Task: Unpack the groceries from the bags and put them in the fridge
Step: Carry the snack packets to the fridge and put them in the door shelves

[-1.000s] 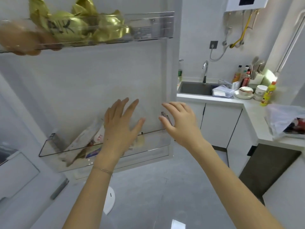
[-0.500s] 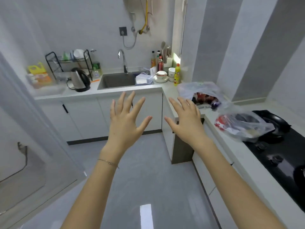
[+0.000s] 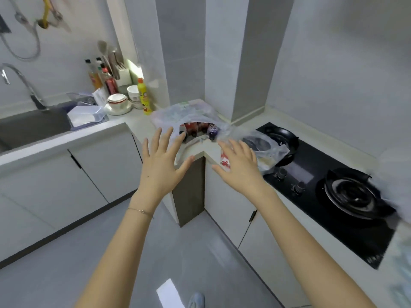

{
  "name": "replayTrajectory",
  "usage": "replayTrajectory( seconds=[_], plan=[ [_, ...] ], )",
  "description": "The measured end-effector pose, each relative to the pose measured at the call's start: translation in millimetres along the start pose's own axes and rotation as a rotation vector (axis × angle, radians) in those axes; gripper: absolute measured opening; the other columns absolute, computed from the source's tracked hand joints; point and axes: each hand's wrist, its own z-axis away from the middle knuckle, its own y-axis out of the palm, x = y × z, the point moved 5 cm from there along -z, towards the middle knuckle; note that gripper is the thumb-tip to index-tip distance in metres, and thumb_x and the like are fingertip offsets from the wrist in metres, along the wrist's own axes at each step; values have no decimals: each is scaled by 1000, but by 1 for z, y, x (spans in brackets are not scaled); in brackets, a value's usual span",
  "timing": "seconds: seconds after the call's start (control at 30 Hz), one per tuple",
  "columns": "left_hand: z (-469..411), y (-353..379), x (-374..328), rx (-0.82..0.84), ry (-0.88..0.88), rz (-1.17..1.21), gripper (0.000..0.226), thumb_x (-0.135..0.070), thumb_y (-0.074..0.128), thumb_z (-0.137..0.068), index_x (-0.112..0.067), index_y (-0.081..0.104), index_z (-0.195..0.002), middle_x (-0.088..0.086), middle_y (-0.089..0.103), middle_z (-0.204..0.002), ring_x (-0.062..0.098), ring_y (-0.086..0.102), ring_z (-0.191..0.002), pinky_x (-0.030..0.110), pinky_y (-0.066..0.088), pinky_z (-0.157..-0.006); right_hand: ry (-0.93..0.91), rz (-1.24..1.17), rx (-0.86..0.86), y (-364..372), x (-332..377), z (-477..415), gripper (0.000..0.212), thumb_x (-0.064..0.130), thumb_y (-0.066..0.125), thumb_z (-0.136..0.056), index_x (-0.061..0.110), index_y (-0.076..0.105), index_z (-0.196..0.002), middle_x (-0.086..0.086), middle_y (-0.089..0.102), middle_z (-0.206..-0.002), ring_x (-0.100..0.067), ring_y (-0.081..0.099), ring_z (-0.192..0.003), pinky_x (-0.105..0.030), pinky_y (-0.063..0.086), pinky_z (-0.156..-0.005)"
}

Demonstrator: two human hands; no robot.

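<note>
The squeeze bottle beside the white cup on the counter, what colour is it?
The squeeze bottle is yellow with a red cap; the head view shows it.

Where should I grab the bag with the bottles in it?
Probably the loose plastic at its open mouth, coming from the front, the side facing you. The bag lies slumped on the corner of the counter with its mouth toward you and the bottles showing inside. Gathering that rim should keep them in.

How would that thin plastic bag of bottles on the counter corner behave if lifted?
Probably floppy: the plastic bag is thin, crumpled film. Likely heavy for its size, since several bottles lie inside. They may roll or slide out of its open mouth.
</note>
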Motion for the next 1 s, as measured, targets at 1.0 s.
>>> replayTrajectory(
  seconds=[1.0],
  plan=[
    [-254, 325, -38, 527, 306, 98, 79, -64, 9, -84, -28, 35, -149, 5, 23, -160, 30, 9, -150, 51, 1, -118, 473, -127, 75, 85, -270, -202, 60, 39, 53, -96, 25, 31, -150, -3, 28, -156, -23, 17, -145, -41, 19, -118]
  ],
)
